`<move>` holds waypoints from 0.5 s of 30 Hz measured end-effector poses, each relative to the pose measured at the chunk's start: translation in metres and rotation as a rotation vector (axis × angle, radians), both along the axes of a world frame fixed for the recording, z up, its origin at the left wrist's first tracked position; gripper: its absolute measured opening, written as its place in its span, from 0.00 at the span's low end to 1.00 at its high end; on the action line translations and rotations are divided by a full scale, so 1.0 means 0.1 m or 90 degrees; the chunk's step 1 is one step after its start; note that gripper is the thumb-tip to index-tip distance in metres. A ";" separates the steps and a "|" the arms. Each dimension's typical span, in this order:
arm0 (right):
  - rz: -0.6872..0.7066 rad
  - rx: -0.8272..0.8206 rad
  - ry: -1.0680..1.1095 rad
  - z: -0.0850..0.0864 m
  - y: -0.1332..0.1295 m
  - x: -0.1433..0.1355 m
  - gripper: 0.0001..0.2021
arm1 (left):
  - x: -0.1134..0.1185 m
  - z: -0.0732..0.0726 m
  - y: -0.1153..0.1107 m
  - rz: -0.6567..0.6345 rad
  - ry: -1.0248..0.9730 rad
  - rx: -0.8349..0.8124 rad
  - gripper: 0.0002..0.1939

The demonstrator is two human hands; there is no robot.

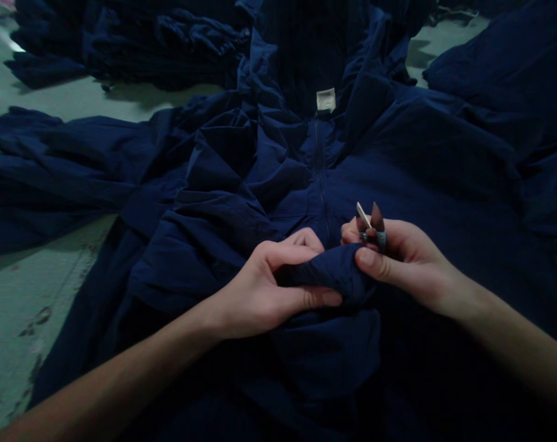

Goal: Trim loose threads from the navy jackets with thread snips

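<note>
A navy blue hooded jacket (411,159) lies spread out in front of me, with its zipper (321,178) running down the middle and a white label (326,99) at the neck. My left hand (264,288) is closed around a bunched fold of the jacket, thumb below and fingers above. My right hand (411,261) holds small thread snips (373,227), their two blades apart and pointing up and away from me. Its thumb also presses on the end of the same fold. The right fingers behind the cloth are partly hidden.
Behind the jacket on the left is a pile of dark blue garments (158,46). More dark blue cloth (499,67) lies at the far right. The pale green tabletop (43,313), with dark worn marks, shows at the left.
</note>
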State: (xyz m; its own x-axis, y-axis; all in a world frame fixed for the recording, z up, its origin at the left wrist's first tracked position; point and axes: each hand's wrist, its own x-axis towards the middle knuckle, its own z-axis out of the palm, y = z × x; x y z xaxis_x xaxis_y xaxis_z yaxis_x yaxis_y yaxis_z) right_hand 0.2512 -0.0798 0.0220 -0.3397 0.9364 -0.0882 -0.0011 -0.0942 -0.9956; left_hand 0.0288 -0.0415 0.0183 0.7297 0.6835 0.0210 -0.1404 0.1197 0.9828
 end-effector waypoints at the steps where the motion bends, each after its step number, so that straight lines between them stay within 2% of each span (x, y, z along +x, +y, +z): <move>1: 0.007 0.003 -0.001 0.00 0.00 -0.03 0.23 | 0.01 -0.03 -0.01 0.032 -0.025 0.043 0.05; 3: 0.021 0.008 0.012 0.00 0.00 -0.08 0.23 | 0.02 -0.08 -0.02 0.057 -0.061 0.068 0.04; 9: 0.012 0.104 -0.027 -0.06 -0.04 -0.10 0.15 | 0.02 -0.11 -0.03 0.060 -0.108 0.029 0.10; 12: -0.055 0.205 -0.105 -0.05 -0.09 -0.08 0.06 | 0.03 -0.09 -0.03 0.084 -0.092 0.037 0.09; 15: -0.142 0.282 -0.144 0.00 -0.13 -0.06 0.07 | 0.04 -0.08 -0.04 0.090 -0.078 0.059 0.06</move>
State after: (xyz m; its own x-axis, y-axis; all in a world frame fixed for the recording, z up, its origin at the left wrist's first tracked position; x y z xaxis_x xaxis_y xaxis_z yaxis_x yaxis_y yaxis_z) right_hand 0.2453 -0.0927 0.0219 -0.1475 0.9477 0.2829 0.2455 0.3122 -0.9178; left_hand 0.0329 -0.0455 0.0107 0.6141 0.7704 0.1710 -0.2690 0.0007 0.9631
